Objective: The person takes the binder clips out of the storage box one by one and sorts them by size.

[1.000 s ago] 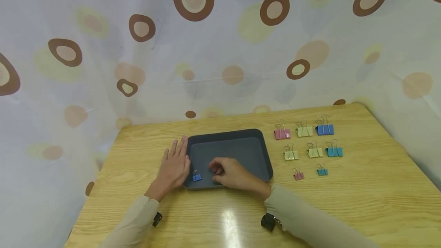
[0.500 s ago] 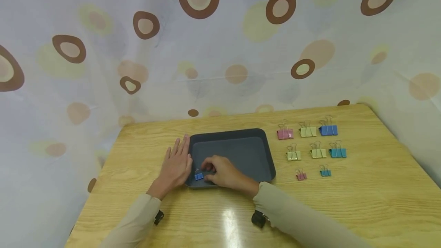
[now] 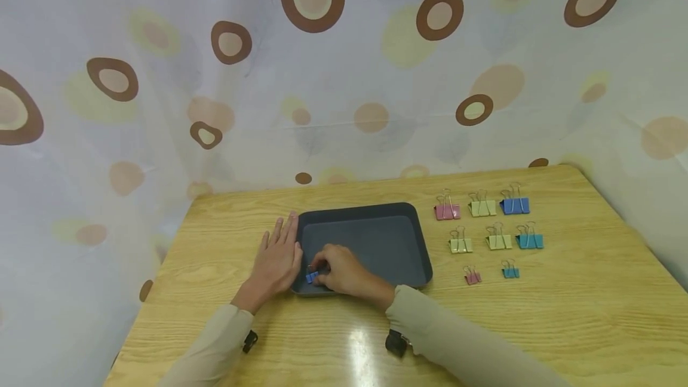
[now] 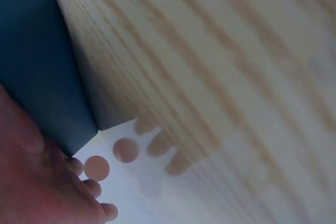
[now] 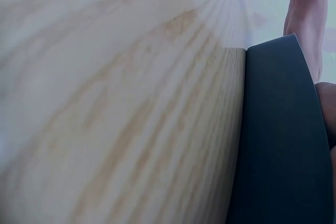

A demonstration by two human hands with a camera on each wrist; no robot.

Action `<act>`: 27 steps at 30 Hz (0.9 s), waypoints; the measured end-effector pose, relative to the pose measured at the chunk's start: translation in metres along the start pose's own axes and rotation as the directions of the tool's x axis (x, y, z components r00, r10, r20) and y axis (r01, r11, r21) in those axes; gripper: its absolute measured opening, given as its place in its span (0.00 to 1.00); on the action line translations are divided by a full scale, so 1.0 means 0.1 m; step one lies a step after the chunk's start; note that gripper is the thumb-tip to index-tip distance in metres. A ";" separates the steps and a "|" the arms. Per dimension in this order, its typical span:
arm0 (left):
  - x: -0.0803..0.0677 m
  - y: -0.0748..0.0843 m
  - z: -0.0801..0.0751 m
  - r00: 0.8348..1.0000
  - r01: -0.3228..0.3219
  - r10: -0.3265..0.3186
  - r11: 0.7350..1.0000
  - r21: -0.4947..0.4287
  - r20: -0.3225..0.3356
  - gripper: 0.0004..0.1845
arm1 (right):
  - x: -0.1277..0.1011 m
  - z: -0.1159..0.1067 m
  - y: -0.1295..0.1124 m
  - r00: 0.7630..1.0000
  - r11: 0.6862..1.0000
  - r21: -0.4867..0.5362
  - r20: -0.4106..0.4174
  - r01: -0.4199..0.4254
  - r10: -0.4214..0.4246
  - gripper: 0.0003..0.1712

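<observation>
A small blue binder clip (image 3: 310, 278) lies in the near left corner of a dark grey tray (image 3: 371, 240). My right hand (image 3: 344, 270) reaches into the tray from the right, its thumb and forefinger pinching the clip and partly covering it. Flat along the tray's left side, my left hand (image 3: 276, 264) rests with straight fingers against the rim. In the left wrist view, the left hand (image 4: 47, 182) lies beside the tray wall (image 4: 37, 66). The right wrist view has mostly the tray's outer wall (image 5: 283, 129); the clip is hidden there.
Right of the tray, binder clips stand in rows on the wooden table (image 3: 564, 315): large ones such as a pink clip (image 3: 447, 212) at the back, pale yellow and teal clips (image 3: 530, 240) in the middle, a small pink clip (image 3: 473, 278) and a small teal clip (image 3: 510, 272) nearest. A patterned curtain (image 3: 344, 154) hangs behind.
My right hand has moved left inside the tray to the small blue binder clip, and its fingers have closed on it. The left hand stays against the tray; the head view has shifted slightly.
</observation>
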State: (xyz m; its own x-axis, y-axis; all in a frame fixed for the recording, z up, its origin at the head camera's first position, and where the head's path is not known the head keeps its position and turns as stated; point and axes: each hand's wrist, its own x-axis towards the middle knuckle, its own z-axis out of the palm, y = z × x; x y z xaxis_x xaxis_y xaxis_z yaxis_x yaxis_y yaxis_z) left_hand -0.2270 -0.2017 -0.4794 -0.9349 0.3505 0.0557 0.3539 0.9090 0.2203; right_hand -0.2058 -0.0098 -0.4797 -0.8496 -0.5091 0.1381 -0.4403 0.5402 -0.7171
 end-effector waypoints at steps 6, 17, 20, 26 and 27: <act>0.00 0.04 -0.03 1.000 0.003 -0.003 1.000 0.010 -0.006 0.33 | 0.00 -0.03 0.03 1.000 0.998 0.062 -0.004 -0.031 0.031 0.06; -0.02 0.00 0.00 1.000 -0.007 0.007 1.000 -0.015 -0.028 0.33 | -0.07 -0.15 0.08 1.000 0.989 0.144 -0.003 -0.017 0.017 0.03; -0.03 0.01 -0.01 0.999 -0.008 0.007 1.000 -0.016 -0.037 0.33 | -0.11 -0.20 0.10 1.000 0.985 0.171 -0.021 -0.019 0.023 0.04; -0.02 0.03 -0.03 1.000 -0.002 0.002 1.000 0.002 -0.026 0.33 | -0.21 -0.36 0.14 0.998 0.974 0.226 -0.046 -0.026 0.038 0.04; -0.02 0.04 -0.03 1.000 -0.002 0.002 1.000 0.007 -0.025 0.33 | -0.23 -0.39 0.14 0.998 0.972 0.234 -0.054 -0.024 0.038 0.04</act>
State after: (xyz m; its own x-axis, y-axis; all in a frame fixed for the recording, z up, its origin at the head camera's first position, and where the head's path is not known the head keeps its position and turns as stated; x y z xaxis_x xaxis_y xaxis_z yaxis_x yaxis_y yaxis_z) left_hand -0.2242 -0.1997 -0.4755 -0.9345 0.3467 0.0803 0.3559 0.9099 0.2130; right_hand -0.2036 0.0361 -0.4663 -0.8802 -0.4511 0.1476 -0.3393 0.3805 -0.8603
